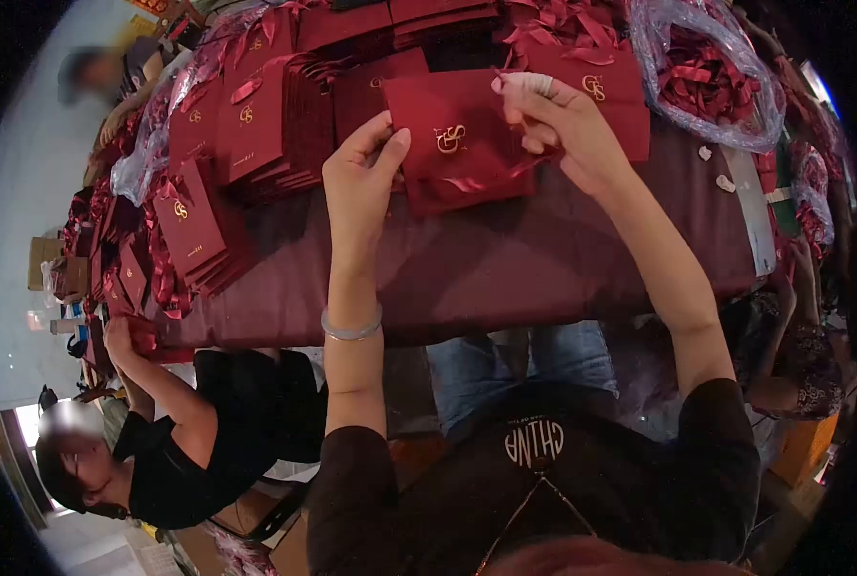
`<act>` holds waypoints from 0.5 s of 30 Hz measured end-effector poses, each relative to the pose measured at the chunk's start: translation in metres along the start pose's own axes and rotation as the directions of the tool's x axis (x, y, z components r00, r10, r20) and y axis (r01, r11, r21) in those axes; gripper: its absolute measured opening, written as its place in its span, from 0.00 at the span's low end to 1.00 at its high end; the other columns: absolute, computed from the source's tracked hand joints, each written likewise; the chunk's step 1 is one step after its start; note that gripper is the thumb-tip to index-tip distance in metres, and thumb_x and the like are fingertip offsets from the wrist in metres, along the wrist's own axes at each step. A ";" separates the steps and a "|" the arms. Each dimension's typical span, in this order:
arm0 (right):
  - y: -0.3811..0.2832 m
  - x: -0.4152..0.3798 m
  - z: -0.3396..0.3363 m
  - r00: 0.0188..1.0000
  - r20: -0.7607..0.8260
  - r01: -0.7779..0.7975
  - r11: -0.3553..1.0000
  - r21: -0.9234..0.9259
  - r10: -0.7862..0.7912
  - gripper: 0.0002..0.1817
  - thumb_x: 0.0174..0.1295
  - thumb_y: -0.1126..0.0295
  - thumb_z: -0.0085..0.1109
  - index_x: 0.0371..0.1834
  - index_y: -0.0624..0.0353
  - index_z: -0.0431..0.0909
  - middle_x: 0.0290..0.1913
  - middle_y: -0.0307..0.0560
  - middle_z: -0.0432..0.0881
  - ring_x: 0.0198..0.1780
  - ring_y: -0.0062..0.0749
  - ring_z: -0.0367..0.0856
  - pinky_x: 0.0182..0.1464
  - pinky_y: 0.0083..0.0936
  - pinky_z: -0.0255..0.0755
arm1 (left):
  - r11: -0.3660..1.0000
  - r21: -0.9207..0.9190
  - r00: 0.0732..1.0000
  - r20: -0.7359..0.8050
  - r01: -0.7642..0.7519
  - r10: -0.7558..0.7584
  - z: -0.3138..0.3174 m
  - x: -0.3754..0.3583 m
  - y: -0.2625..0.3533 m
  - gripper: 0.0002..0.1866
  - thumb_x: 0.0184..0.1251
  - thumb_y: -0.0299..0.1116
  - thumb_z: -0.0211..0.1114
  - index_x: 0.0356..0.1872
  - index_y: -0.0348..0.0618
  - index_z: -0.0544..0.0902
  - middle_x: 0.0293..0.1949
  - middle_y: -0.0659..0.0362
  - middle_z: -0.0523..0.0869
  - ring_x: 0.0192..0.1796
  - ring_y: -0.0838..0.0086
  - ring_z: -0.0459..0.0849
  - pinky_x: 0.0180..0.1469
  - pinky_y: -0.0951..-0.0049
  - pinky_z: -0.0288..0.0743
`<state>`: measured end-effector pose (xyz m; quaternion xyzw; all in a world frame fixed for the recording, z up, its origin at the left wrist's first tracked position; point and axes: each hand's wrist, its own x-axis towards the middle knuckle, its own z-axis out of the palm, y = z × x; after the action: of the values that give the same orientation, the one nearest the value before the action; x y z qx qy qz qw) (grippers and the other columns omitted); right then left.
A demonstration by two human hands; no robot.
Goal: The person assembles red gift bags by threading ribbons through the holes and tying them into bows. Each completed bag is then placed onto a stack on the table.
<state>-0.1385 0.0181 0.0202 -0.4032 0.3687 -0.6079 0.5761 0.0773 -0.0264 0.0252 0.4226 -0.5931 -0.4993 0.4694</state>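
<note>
A flat dark-red paper gift bag (462, 113) with a gold monogram is held up over the table between my hands. My left hand (363, 173) pinches its left edge between thumb and fingers. At the upper right corner, my right hand (565, 125) is closed on the bag, with white tape around one finger. A red satin ribbon (486, 181) runs across the lower part of the bag toward my right hand. Behind it, another red bag (603, 88) with the same gold mark lies on the table.
Stacks of red bags (256, 130) stand at the left, with a smaller fanned pile (196, 226) nearer. A clear plastic bag of red ribbons (707, 86) sits at the right. A dark-red cloth (505, 269) covers the table. Other people work at the left and right sides.
</note>
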 end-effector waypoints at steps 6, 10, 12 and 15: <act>0.024 -0.004 0.023 0.900 0.095 0.396 0.709 -0.583 -0.425 0.10 0.55 0.69 0.61 0.39 0.60 0.80 0.35 0.41 0.81 0.40 0.27 0.79 0.44 0.22 0.71 | 0.993 -0.082 0.991 0.101 -0.084 0.093 0.010 -0.007 -0.006 0.14 0.59 0.25 0.63 0.46 0.34 0.79 0.35 0.63 0.82 0.31 0.88 0.76 0.29 0.88 0.68; 0.022 -0.007 0.026 0.856 0.091 0.433 0.611 -0.663 -0.508 0.09 0.54 0.70 0.61 0.38 0.57 0.81 0.36 0.44 0.80 0.39 0.31 0.79 0.43 0.22 0.71 | 0.993 -0.100 0.991 0.114 -0.056 0.068 0.012 -0.012 0.000 0.13 0.58 0.24 0.64 0.44 0.34 0.79 0.34 0.64 0.81 0.31 0.88 0.76 0.30 0.88 0.68; 0.021 -0.008 0.027 0.853 0.074 0.421 0.598 -0.682 -0.516 0.09 0.54 0.70 0.60 0.38 0.58 0.80 0.36 0.44 0.80 0.39 0.30 0.79 0.43 0.22 0.71 | 0.996 -0.077 0.991 0.115 -0.054 0.063 0.013 -0.014 0.002 0.12 0.58 0.24 0.64 0.44 0.34 0.79 0.34 0.64 0.81 0.32 0.88 0.76 0.30 0.88 0.68; 0.019 -0.008 0.028 0.813 0.037 0.475 0.623 -0.622 -0.582 0.08 0.55 0.70 0.59 0.38 0.59 0.79 0.36 0.44 0.80 0.37 0.30 0.79 0.41 0.22 0.71 | 0.994 -0.101 0.994 0.099 -0.030 0.040 0.014 -0.014 0.002 0.12 0.58 0.24 0.64 0.43 0.34 0.79 0.33 0.65 0.81 0.31 0.88 0.76 0.30 0.88 0.68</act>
<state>-0.1048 0.0256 0.0137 -0.6029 0.4542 -0.6312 0.1783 0.0665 -0.0096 0.0244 0.3627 -0.5978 -0.5405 0.4680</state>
